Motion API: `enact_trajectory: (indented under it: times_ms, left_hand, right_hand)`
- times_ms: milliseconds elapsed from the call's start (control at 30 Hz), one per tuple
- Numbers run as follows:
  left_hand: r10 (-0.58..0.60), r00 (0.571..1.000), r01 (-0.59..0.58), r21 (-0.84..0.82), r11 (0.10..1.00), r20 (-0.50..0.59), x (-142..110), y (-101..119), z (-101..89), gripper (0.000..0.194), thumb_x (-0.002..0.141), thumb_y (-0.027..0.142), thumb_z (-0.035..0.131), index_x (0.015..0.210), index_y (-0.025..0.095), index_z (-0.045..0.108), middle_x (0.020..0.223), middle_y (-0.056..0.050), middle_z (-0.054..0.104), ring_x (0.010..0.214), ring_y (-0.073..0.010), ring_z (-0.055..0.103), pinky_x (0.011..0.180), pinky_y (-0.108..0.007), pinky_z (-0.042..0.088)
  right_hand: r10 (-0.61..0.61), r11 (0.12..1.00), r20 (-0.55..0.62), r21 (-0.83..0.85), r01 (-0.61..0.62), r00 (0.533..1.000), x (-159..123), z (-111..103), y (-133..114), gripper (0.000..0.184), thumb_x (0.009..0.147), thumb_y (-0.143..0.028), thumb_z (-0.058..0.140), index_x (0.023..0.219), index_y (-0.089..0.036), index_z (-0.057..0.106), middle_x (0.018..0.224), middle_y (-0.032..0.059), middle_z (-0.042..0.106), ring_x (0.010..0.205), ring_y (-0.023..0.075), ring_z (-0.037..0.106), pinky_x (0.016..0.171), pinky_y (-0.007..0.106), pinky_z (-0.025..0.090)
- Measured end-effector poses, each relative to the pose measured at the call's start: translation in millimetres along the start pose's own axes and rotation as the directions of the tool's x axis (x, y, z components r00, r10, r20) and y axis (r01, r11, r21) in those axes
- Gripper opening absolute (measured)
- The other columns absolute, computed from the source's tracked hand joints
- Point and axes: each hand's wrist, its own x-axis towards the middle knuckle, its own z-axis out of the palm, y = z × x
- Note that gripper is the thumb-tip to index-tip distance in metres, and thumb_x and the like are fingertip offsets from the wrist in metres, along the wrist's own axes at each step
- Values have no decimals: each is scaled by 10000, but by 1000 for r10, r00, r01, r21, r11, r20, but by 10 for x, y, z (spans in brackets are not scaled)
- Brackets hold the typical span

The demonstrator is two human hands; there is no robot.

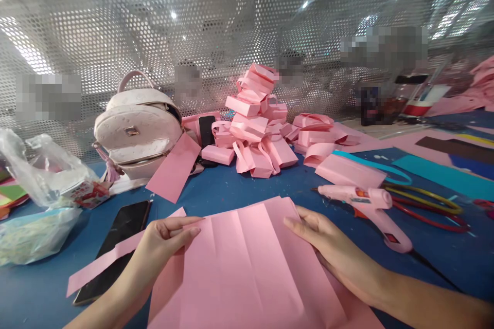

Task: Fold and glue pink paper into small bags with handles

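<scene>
A pink paper sheet [239, 257] with several upright fold creases is held between my two hands in front of me. My left hand [172, 236] pinches its upper left corner between thumb and fingers. At the upper right edge my right hand [324, 241] grips it, thumb on top and fingers behind. More pink paper shows beneath the sheet at both sides. By my left wrist, a pink paper strip [96, 264] lies across a black phone [127, 223]. To the right of my right hand rests a pink glue gun [366, 205] with its cord trailing off.
A heap of folded pink paper bags [250, 128] stands at the back beside a cream backpack [139, 123]. Plastic bags [42, 231] sit on the left. Coloured strips [447, 169] and red and yellow loops [432, 211] lie right. Behind runs a perforated metal screen [231, 25].
</scene>
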Motion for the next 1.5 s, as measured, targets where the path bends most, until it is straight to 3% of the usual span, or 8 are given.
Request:
enact_trajectory:
  times_ms: [200, 333, 500, 633, 800, 1067, 1300, 1500]
  left_hand:
    - [13, 1000, -13, -1, 1000, -5, -15, -10, 6, 420, 678, 484, 814, 977, 189, 817, 506, 31, 499, 521, -101, 386, 537, -244, 377]
    - [-18, 1000, 18, -18, 1000, -3, -39, -10, 19, 452, 697, 477, 815, 1040, 182, 799, 519, 21, 570, 528, -118, 473, 581, -261, 432]
    - [-126, 989, 140, -192, 971, 82, -29, -29, 25, 525, 634, 471, 865, 1059, 171, 789, 784, -71, 761, 769, -227, 679, 767, -325, 519]
    - [-138, 984, 161, -220, 962, 116, -12, -62, 11, 522, 657, 447, 873, 1091, 175, 776, 805, -71, 779, 741, -198, 689, 730, -286, 513]
    - [-117, 987, 139, -224, 965, 109, -6, -73, 10, 485, 668, 430, 874, 1074, 181, 781, 801, -63, 789, 690, -160, 679, 668, -237, 501]
    - [-122, 990, 131, -168, 977, 64, 4, -73, 10, 474, 608, 445, 892, 979, 164, 802, 822, -79, 792, 716, -199, 704, 705, -280, 536]
    - [-95, 994, 103, -143, 984, 59, -14, -50, 19, 491, 636, 479, 868, 1014, 173, 799, 867, -85, 788, 857, -251, 713, 806, -321, 543]
    - [-101, 993, 110, -164, 980, 60, -8, -52, 15, 488, 643, 476, 873, 1022, 178, 797, 856, -76, 784, 845, -239, 710, 800, -314, 534]
  right_hand:
    - [-72, 997, 142, -20, 75, 987, -7, 19, -49, 493, 738, -542, 789, 1079, -191, 728, 1014, 102, 758, 1077, 344, 664, 932, 469, 527]
    - [-67, 997, 60, -45, 69, 996, 4, 7, -3, 502, 694, -526, 825, 1063, -198, 729, 1039, 95, 756, 1077, 344, 659, 927, 460, 527]
    - [-33, 999, 18, -40, 34, 999, 9, -2, 19, 519, 642, -517, 854, 1054, -222, 741, 1013, 97, 761, 1039, 361, 671, 880, 460, 548]
    - [-68, 996, 63, -61, 72, 996, -4, 18, -31, 498, 658, -513, 844, 1025, -189, 750, 908, 95, 763, 985, 359, 681, 868, 476, 544]
    - [-77, 995, 43, -62, 80, 996, 22, 5, -3, 492, 662, -479, 848, 1058, -210, 736, 941, 80, 757, 1050, 354, 655, 922, 477, 515]
    - [-86, 993, 79, -69, 91, 993, 43, -30, 29, 420, 675, -473, 837, 978, -197, 743, 872, 74, 750, 973, 343, 673, 866, 459, 534]
    - [-85, 993, 87, -73, 92, 993, 44, -33, 29, 413, 697, -492, 819, 985, -206, 742, 899, 74, 753, 983, 335, 672, 884, 457, 526]
    - [-100, 990, 118, -90, 110, 988, 19, -5, -22, 424, 717, -503, 803, 1001, -194, 744, 914, 80, 753, 1002, 339, 664, 918, 480, 505]
